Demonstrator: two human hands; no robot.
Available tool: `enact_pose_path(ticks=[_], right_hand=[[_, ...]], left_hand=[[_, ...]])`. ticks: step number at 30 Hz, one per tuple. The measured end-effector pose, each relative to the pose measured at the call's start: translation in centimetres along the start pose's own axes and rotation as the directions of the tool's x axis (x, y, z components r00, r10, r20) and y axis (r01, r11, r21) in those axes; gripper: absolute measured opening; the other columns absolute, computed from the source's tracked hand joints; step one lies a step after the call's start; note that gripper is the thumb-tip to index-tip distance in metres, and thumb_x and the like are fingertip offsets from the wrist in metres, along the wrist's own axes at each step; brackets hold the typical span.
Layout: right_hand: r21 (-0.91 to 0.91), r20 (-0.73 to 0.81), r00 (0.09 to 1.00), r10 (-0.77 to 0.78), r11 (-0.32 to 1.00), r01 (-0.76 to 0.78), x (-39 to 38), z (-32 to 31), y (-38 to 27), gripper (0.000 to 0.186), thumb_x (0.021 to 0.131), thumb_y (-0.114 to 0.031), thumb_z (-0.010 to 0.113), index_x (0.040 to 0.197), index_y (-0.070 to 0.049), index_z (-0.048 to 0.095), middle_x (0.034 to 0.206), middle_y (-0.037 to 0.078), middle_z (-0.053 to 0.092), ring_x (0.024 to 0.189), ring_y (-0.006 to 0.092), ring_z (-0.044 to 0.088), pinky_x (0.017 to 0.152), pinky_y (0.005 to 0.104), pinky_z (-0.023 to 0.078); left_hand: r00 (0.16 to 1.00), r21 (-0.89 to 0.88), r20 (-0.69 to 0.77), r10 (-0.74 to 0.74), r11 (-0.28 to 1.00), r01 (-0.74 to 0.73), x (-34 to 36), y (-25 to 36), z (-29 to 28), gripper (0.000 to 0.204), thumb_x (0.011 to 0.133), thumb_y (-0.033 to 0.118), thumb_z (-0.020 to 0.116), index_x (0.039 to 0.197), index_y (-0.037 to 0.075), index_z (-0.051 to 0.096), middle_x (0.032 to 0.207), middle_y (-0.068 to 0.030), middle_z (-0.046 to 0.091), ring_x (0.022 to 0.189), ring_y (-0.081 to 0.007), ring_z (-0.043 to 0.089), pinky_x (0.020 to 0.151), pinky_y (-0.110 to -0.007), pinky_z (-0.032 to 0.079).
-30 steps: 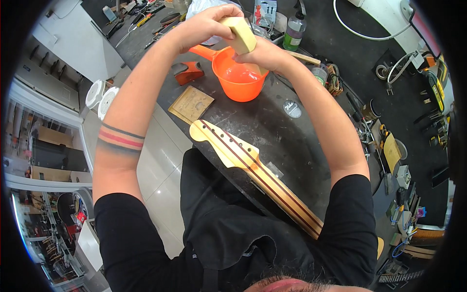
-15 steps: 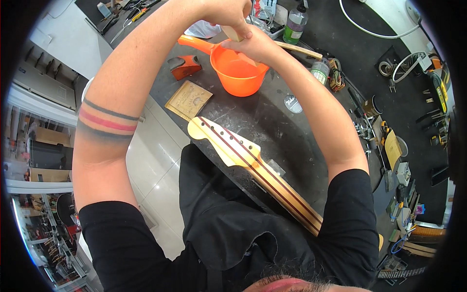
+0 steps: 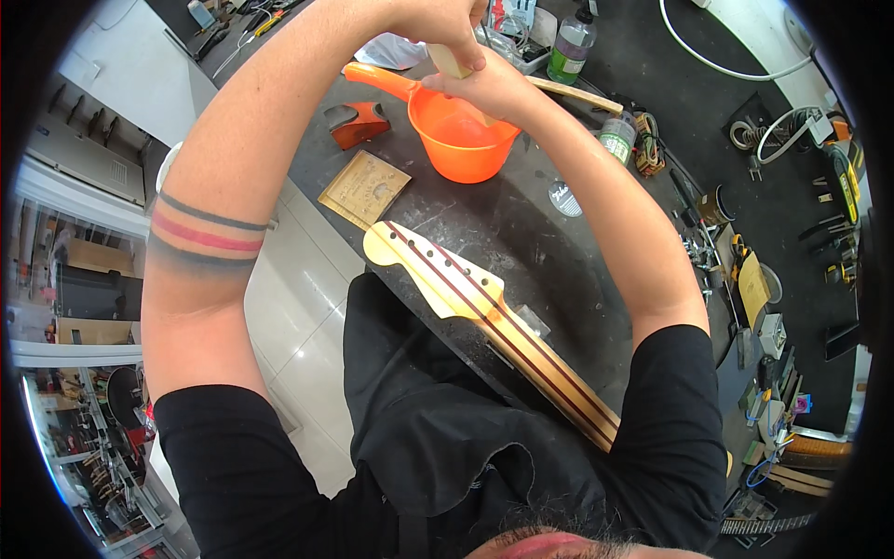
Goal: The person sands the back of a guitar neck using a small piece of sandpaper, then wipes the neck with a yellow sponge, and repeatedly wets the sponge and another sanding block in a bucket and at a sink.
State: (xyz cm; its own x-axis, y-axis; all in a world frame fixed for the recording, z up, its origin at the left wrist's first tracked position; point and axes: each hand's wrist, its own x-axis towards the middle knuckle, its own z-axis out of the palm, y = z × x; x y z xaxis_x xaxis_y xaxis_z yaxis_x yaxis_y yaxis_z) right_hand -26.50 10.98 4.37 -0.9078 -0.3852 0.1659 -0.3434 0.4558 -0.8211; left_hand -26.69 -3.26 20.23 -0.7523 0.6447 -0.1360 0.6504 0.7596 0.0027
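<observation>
My left hand (image 3: 447,28) is at the top, its fingers wrapped round a pale yellow block (image 3: 447,60) that looks like a sponge. My right hand (image 3: 480,86) is closed on the same block from below; much of the block is hidden by my fingers. Both hands are above the orange plastic dipper (image 3: 461,154), whose handle points left. An orange-and-black block (image 3: 358,126) and a flat wooden board (image 3: 363,186) are left of it. A striped wooden guitar neck (image 3: 494,326), headstock toward the upper left, lies along the bench's near edge.
Behind the dipper are plastic bottles (image 3: 571,42), a white bag (image 3: 396,51) and a wooden stick (image 3: 573,91). Tools and parts (image 3: 754,279) crowd the bench's right side. A white cabinet (image 3: 130,74) stands at the upper left, beside tiled floor (image 3: 303,354).
Both hands have moved with the block slightly up and over the dipper. The block has turned and is more covered by my fingers. My left forearm has swung left.
</observation>
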Motion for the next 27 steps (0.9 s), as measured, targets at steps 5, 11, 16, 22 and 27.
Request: enact_pose_path(ticks=[5,11,16,22,27], right_hand=[[-0.115,0.148,0.987,0.064,0.992,-0.047,-3.0,-2.4,0.1,0.094,0.093,-0.033,0.086,0.169,-0.010,0.035,0.159,0.020,0.055,0.149,0.0301,0.053,0.123,0.0435,0.042],[-0.219,0.138,0.986,0.095,0.974,-0.063,-4.0,-3.5,0.1,0.088,0.095,-0.021,0.081,0.169,-0.009,0.035,0.162,0.021,0.054,0.143,0.0326,0.060,0.120,0.0447,0.048],[-0.243,0.092,0.986,0.137,0.964,-0.111,-4.3,-3.1,-0.1,0.079,0.093,-0.016,0.079,0.163,-0.005,0.044,0.153,0.021,0.062,0.133,0.0312,0.069,0.112,0.0420,0.055],[-0.354,-0.073,0.997,0.034,0.934,-0.057,-4.3,-2.3,-0.9,0.056,0.096,-0.017,0.075,0.148,-0.002,0.060,0.131,0.020,0.074,0.121,0.0290,0.073,0.103,0.0402,0.058],[-0.416,0.082,0.984,0.156,0.903,-0.108,-4.4,-1.4,-3.8,0.035,0.101,-0.016,0.064,0.132,0.000,0.069,0.113,0.016,0.078,0.105,0.0240,0.075,0.090,0.0375,0.059]], left_hand=[[0.988,-0.045,0.134,0.077,0.996,-0.071,-0.3,0.2,-0.1,0.066,0.074,0.037,0.094,0.122,-0.003,0.071,0.112,-0.0221,0.077,0.107,-0.0339,0.073,0.090,-0.042,0.057],[0.988,-0.098,-0.036,0.153,0.983,-0.156,0.6,-2.5,6.6,0.080,0.065,0.005,0.094,0.135,0.011,0.055,0.134,-0.0140,0.056,0.122,-0.0371,0.064,0.100,-0.046,0.056],[0.984,-0.211,-0.081,0.159,0.962,-0.173,-0.4,-2.5,9.1,0.077,0.069,0.000,0.087,0.139,0.011,0.055,0.143,-0.0119,0.055,0.126,-0.0359,0.063,0.104,-0.045,0.055],[0.923,-0.128,-0.338,0.183,0.963,-0.238,-1.1,-5.3,9.6,0.052,0.084,-0.002,0.069,0.135,0.008,0.065,0.134,-0.0136,0.065,0.121,-0.0319,0.067,0.105,-0.041,0.055],[0.886,-0.151,-0.423,0.192,0.949,-0.278,-2.2,-6.8,9.3,0.030,0.089,0.003,0.066,0.118,0.003,0.071,0.118,-0.0139,0.071,0.109,-0.0295,0.070,0.098,-0.041,0.056]])
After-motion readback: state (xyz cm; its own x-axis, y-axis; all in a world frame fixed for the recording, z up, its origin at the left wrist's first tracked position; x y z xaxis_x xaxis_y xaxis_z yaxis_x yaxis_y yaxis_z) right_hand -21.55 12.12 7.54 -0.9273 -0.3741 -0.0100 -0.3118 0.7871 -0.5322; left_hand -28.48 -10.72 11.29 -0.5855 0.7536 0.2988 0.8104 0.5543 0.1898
